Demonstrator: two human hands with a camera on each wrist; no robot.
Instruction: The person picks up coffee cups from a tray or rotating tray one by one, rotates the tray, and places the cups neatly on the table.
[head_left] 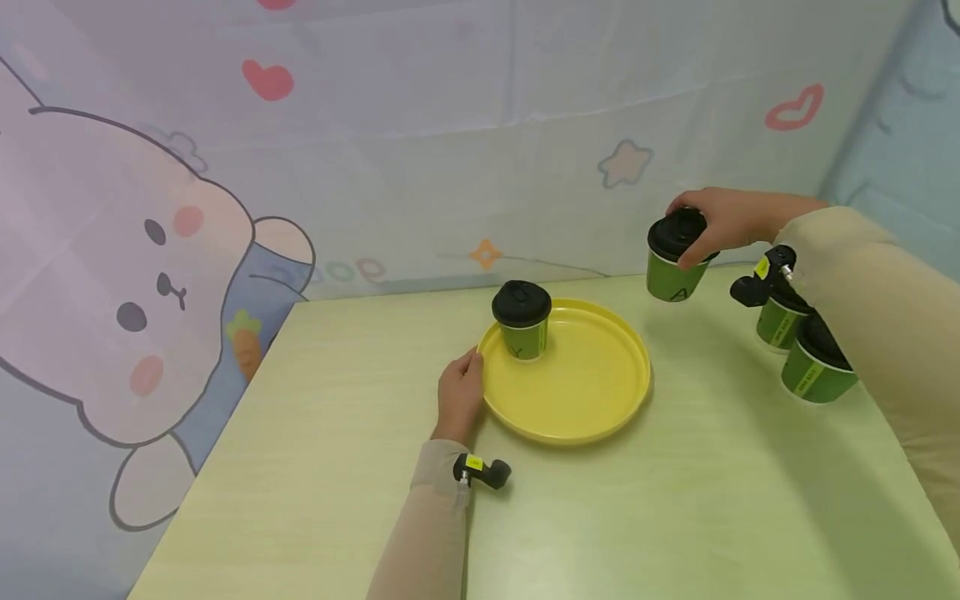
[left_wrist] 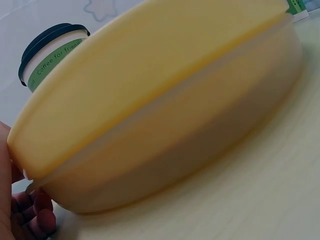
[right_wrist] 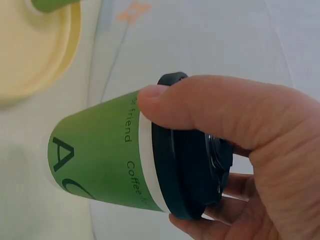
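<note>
My right hand [head_left: 723, 218] grips a green paper coffee cup [head_left: 670, 277] by its black lid and holds it above the table, right of the tray. In the right wrist view the thumb presses near the lid's edge, and a large "A" shows on the cup [right_wrist: 100, 150]. A round yellow tray [head_left: 577, 392] lies on the table, with another lidded green cup [head_left: 523, 333] upright near its left rim. My left hand [head_left: 459, 396] pinches the tray's left rim; in the left wrist view the fingers [left_wrist: 45, 220] curl beneath the rim.
Two more lidded green cups stand at the right, the far one [head_left: 778, 323] partly behind the wrist camera and the near one [head_left: 817, 371] partly behind my right sleeve [head_left: 870, 308]. A printed cloth [head_left: 450, 167] hangs along the table's back edge.
</note>
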